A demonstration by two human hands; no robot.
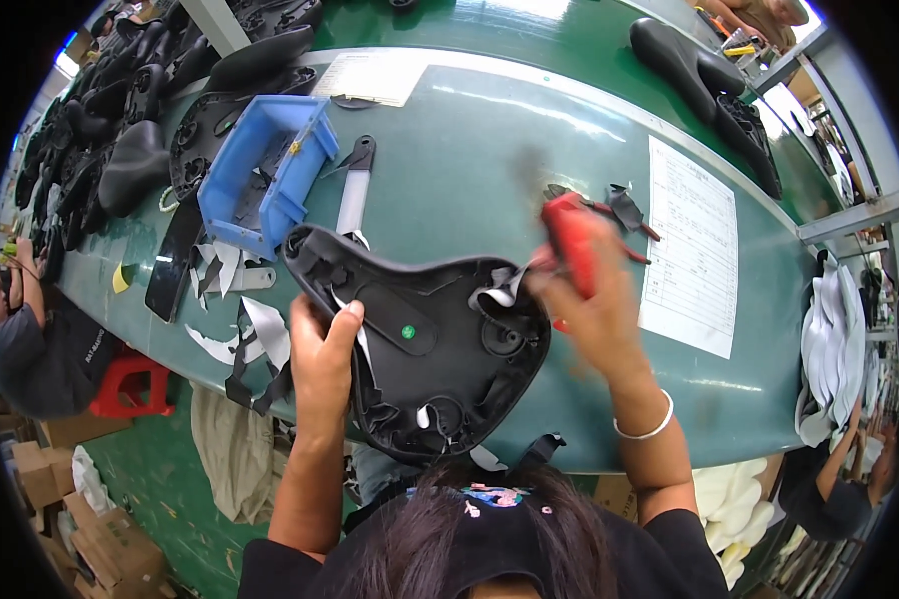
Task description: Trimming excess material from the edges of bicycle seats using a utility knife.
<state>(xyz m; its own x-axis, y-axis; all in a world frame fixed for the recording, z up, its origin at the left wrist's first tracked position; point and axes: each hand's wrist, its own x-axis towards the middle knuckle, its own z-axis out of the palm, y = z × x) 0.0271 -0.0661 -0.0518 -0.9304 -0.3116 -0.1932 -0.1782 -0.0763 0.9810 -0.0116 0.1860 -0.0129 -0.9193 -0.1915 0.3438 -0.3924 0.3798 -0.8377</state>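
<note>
A black bicycle saddle (410, 349) lies underside up at the near edge of the green table, its cover edge folded over the rim in loose flaps. My left hand (322, 349) is closed on the saddle's left side, thumb on the underside beside a white strip. My right hand (594, 319), smeared by motion, is wrapped round a red hand tool (572, 240) above the right side of the saddle; the tool's working end is blurred. Just beyond it lie red-handled pliers (629, 235) and a black scrap (626, 208).
A blue bin (260, 180) holding dark scraps stands left, next to a knife with a black end (355, 190). Black and white offcuts (255, 344) lie below it. Printed sheets (689, 250) rest at right. Many saddles (135, 170) are piled at far left. Other people sit at both sides.
</note>
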